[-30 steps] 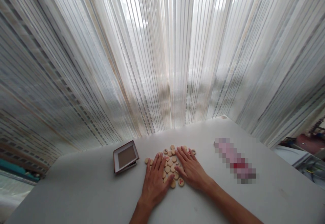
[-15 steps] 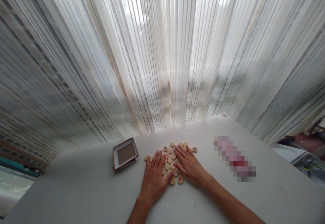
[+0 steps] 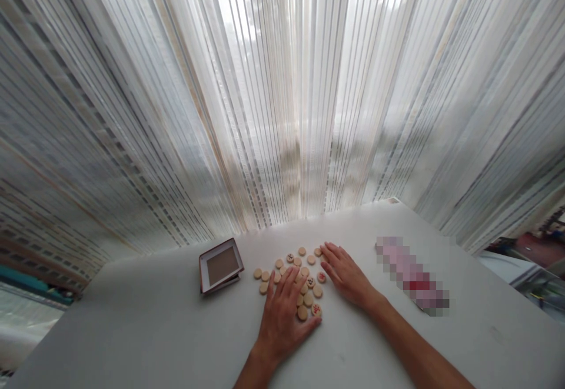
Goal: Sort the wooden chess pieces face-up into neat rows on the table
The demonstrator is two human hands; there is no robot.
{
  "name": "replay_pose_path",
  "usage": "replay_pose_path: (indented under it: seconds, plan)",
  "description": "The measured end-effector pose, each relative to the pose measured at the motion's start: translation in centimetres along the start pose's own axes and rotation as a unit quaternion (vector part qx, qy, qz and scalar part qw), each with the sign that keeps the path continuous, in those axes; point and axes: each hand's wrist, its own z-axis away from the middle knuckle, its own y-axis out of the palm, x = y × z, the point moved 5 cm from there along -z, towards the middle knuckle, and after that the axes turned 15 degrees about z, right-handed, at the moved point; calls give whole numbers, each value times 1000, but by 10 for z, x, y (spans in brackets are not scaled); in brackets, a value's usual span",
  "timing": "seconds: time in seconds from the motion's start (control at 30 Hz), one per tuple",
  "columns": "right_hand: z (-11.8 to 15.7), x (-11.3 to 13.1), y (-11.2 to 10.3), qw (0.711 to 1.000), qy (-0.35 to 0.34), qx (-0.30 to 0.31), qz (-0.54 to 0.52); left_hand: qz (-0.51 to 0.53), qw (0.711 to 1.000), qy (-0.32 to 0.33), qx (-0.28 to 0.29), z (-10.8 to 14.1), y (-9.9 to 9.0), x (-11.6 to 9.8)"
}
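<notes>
Several round wooden Chinese chess pieces [image 3: 302, 313] lie loosely spread on the white table [image 3: 168, 330]. Most show plain faces; a few carry red or black characters, such as the red-marked piece [image 3: 316, 309] by my left thumb. My left hand [image 3: 285, 312] rests flat over the middle of the spread, fingers apart, and hides some pieces beneath it. At the right edge of the pieces, my right hand [image 3: 346, 274] lies with its fingers stretched out, its fingertips close to the outermost ones. Neither hand grips anything.
An open shallow box [image 3: 221, 265] with a brown inside stands left of the pieces. To the right lies a blurred pink and red item [image 3: 410, 274]. A sheer striped curtain [image 3: 282, 112] hangs along the table's far edge.
My left hand has slid right across the pieces, uncovering some on the left. My right hand has moved right to their edge. The pieces have shifted under the hands.
</notes>
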Motion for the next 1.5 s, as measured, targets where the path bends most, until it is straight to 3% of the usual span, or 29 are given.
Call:
replay_pose_path:
  seconds: [0.23,0.47,0.53,0.63,0.7,0.8,0.9,1.03,1.3,1.5]
  plan:
    - [3,37,-3,997,-70,19,-32,-19,997,-38,-59,0,5,21]
    - [9,44,-18,992,-90,53,-76,-13,997,-40,-70,-1,-1,27]
    - [10,46,-25,989,-109,60,-84,-8,994,-44,-102,1,-10,38]
    - [13,51,-30,983,-142,85,-85,-2,971,-108,-213,9,-27,65]
    - [14,54,-29,981,-149,96,-80,17,962,-132,-238,14,-32,77]
    - [14,56,-25,984,-135,91,-71,30,976,-129,-172,15,-28,77]
    - [13,54,-21,989,-111,77,-66,16,993,-81,-78,15,-23,64]
    - [11,52,-21,991,-99,60,-67,-2,1000,-27,-7,16,-21,52]
    - [-5,47,-17,992,-102,41,-69,-11,999,-22,25,9,-24,53]
    - [-32,47,-17,984,-152,53,-78,26,998,-21,56,-11,-24,71]
